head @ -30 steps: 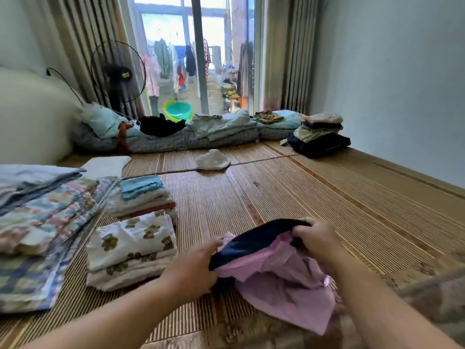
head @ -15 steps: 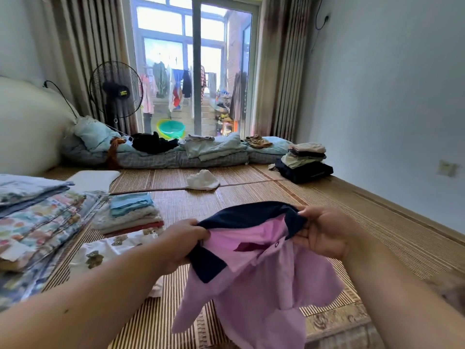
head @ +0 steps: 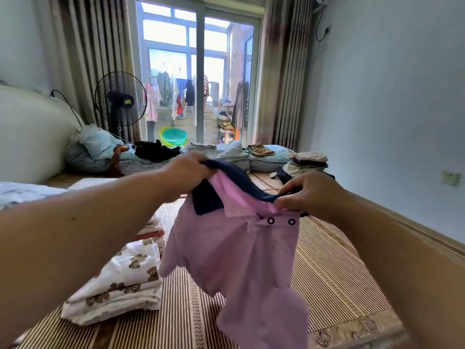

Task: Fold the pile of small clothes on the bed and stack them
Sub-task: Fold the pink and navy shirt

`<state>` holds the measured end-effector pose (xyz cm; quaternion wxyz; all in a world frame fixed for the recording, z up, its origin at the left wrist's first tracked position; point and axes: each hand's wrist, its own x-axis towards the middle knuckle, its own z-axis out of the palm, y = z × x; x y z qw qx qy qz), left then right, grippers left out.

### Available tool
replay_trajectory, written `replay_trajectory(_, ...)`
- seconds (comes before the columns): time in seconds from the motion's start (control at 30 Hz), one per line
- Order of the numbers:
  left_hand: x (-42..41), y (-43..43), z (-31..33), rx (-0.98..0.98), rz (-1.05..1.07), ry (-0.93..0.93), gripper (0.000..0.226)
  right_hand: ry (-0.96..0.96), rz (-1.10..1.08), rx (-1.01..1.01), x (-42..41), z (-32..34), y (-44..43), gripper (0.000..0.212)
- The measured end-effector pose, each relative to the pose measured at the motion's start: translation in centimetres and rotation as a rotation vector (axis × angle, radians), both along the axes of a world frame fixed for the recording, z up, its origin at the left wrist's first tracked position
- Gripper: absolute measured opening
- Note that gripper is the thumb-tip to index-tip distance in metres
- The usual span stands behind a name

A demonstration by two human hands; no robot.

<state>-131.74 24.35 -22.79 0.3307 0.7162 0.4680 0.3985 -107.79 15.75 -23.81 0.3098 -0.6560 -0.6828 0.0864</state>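
A small pink shirt (head: 234,255) with a navy collar and two snap buttons hangs in the air above the bamboo bed mat (head: 334,273). My left hand (head: 187,172) grips the collar at its left end. My right hand (head: 310,192) pinches the collar at its right end, just above the snaps. The shirt's body and sleeves dangle freely below. A folded white stack with a bear print (head: 123,283) lies on the mat at lower left, with another folded stack (head: 152,229) behind it, partly hidden by my left arm.
Folded patterned bedding (head: 22,193) lies at the far left. A rolled quilt with loose clothes (head: 221,154) lines the far edge, and a folded pile (head: 305,163) sits at the far right. A standing fan (head: 120,102) and a glass door are behind. A wall runs along the right.
Both hands have lifted the pink shirt off the mat and raised it high, spreading the collar apart. The view has tilted upward, and the shirt now hangs open.
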Motion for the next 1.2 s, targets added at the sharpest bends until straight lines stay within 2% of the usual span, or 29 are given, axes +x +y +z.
replay_trajectory(0.07, 0.7, -0.2, 2.5, 0.114, 0.010, 0.117, 0.008, -0.299, -0.072, 0.096, -0.3, 1.5, 0.5, 0.011)
replay_trajectory(0.13, 1.3, -0.5, 4.4, 0.244, 0.040, 0.301, 0.014, -0.449, -0.115, 0.165, -0.3, 2.6, 0.9, 0.015)
replay_trajectory(0.2, 1.5, -0.9, 5.8, 0.341, 0.059, 0.472, 0.016, -0.447, -0.157, 0.211, -0.1, 3.8, 1.2, 0.013)
replay_trajectory(0.37, 0.6, -0.4, 6.7, 0.445, 0.102, 0.830, 0.010, -0.212, -0.246, 0.401, 0.4, 6.1, 0.8, 0.013)
replay_trajectory(0.43, 0.3, 0.2, 6.2, 0.379, 0.144, 0.754, 0.013, -0.051, -0.218, 0.435, 0.3, 6.2, 0.8, 0.014)
replay_trajectory(0.53, 0.3, 0.9, 5.2, 0.177, 0.150, 0.305, 0.013, 0.148, -0.150, 0.413, 0.3, 6.0, 0.7, 0.010)
replay_trajectory(0.6, 0.1, 1.2, 4.4, 0.002, 0.115, 0.052, 0.018, 0.159, -0.100, 0.406, 0.7, 6.1, 0.5, 0.010)
replay_trajectory(0.63, -0.1, 1.4, 4.0, -0.060, 0.095, -0.014, 0.024, 0.124, -0.073, 0.396, 0.9, 6.2, 0.4, 0.013)
replay_trajectory(0.7, -0.4, 1.5, 3.7, -0.044, 0.064, 0.036, 0.025, 0.051, -0.006, 0.317, 1.4, 6.4, 0.0, 0.013)
replay_trajectory(0.8, -1.0, 1.5, 3.7, 0.272, 0.007, 0.475, 0.031, -0.073, 0.027, 0.141, 2.3, 6.8, -0.7, 0.020)
replay_trajectory(0.83, -1.2, 1.2, 3.7, 0.356, -0.031, 0.581, 0.034, -0.135, 0.011, 0.106, 2.7, 6.8, -0.8, 0.018)
replay_trajectory(0.9, -1.9, 1.5, 3.2, 0.396, -0.110, 0.674, 0.037, -0.220, -0.028, 0.051, 3.4, 6.4, -0.9, 0.017)
replay_trajectory(1.0, -2.2, 2.4, 1.6, 0.365, -0.200, 0.711, 0.033, -0.187, -0.044, 0.044, 4.3, 5.2, -0.7, 0.023)
replay_trajectory(1.1, -0.2, 2.8, -1.1, 0.302, -0.293, 0.650, 0.023, -0.155, -0.007, 0.058, 4.1, 4.2, -0.2, 0.024)
replay_trajectory(1.2, 3.8, 2.2, -4.4, 0.071, -0.474, 0.499, 0.044, -0.204, 0.044, 0.056, 3.4, 4.5, -0.3, 0.022)
